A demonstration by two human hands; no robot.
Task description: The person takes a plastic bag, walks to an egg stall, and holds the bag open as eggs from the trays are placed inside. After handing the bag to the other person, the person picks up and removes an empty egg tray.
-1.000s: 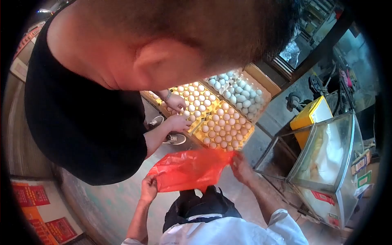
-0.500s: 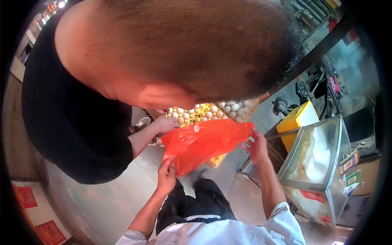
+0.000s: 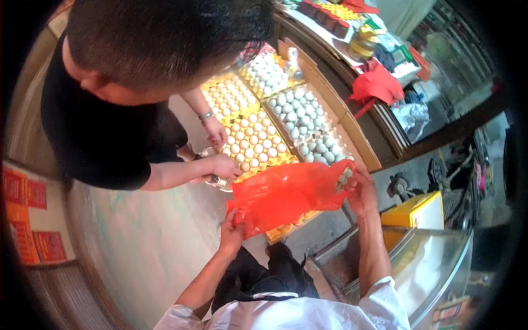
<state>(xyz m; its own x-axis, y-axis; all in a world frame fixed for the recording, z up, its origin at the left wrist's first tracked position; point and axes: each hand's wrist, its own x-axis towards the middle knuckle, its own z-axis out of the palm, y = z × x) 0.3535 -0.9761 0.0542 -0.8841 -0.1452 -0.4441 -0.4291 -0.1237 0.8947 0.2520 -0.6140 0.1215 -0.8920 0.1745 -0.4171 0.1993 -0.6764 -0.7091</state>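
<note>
A red plastic bag (image 3: 286, 195) is stretched between my two hands, over the near egg tray. My left hand (image 3: 232, 228) pinches its lower left corner. At the bag's upper right end, my right hand (image 3: 360, 190) is closed on the edge, where the bag's mouth gapes a little. Behind the bag lie yellow trays of brown eggs (image 3: 254, 138) and trays of pale bluish eggs (image 3: 300, 113). Another person's two hands (image 3: 223, 164) are at the left edge of the brown eggs.
A person in black (image 3: 99, 137) leans in from the left. A wooden table (image 3: 330, 47) with jars and a red bag (image 3: 377, 85) stands at the back right. A yellow box (image 3: 418, 212) and a glass case (image 3: 434, 264) are at the right.
The view has shifted, showing more egg trays and the table. The other person's head appears farther left. My hands still hold the red bag, whose right end now gapes.
</note>
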